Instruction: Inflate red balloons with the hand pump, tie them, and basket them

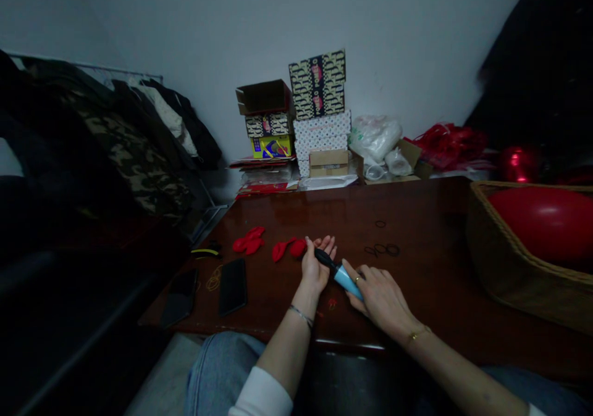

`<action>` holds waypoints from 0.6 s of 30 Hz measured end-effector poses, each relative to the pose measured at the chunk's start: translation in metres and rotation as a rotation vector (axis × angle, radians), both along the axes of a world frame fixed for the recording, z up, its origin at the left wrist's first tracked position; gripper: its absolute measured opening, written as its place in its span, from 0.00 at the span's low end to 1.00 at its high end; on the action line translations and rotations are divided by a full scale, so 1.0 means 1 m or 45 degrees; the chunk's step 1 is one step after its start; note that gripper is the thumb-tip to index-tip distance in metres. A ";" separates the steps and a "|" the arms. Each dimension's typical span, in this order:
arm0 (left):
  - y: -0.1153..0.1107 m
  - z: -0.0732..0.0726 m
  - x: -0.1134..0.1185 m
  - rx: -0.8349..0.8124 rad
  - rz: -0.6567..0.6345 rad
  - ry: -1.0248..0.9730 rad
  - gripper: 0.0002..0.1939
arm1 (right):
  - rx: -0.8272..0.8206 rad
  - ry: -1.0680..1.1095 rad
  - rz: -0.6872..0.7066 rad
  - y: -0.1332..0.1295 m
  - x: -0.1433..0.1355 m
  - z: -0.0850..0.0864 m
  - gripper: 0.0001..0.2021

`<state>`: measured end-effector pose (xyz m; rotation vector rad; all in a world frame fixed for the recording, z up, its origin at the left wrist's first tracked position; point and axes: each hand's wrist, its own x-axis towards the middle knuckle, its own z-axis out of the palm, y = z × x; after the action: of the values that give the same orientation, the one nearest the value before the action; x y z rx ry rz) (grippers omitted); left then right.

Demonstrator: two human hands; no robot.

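Observation:
A balloon pump (348, 281) with a light blue barrel and a black nozzle end lies slanted between my hands, above the front of the table. My right hand (382, 295) is wrapped round the blue barrel from above. Palm up, my left hand (315, 266) cradles the black end between thumb and loosely bent fingers. A red balloon (298, 248) shows just beyond my left thumb; whether it touches the nozzle I cannot tell. To its left lie a limp red balloon (278, 250) and a small pile of red balloons (249, 241).
Two dark phones (233, 286) and a tan loop of cord (214, 278) lie at left, near a yellow-and-black tool (206, 253). Black rings (388, 250) are at right. A wicker basket (519, 274) holds a big red balloon (551, 221). Boxes (322, 138) stand against the wall.

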<state>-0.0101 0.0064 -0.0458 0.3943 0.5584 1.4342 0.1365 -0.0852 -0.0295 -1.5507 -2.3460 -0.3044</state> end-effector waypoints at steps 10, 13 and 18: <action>-0.001 0.008 -0.001 -0.081 0.183 0.052 0.18 | -0.017 0.033 -0.056 -0.008 -0.018 0.001 0.29; 0.004 0.012 -0.010 -0.135 0.244 0.045 0.19 | -0.032 0.019 -0.094 -0.013 -0.024 0.002 0.30; 0.001 0.015 -0.020 -0.146 0.167 -0.021 0.21 | -0.077 0.000 -0.138 -0.021 -0.032 0.003 0.28</action>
<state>-0.0302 0.0074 -0.0308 0.2584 0.6598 1.5212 0.1046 -0.1060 -0.0266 -1.7101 -2.2950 -0.2603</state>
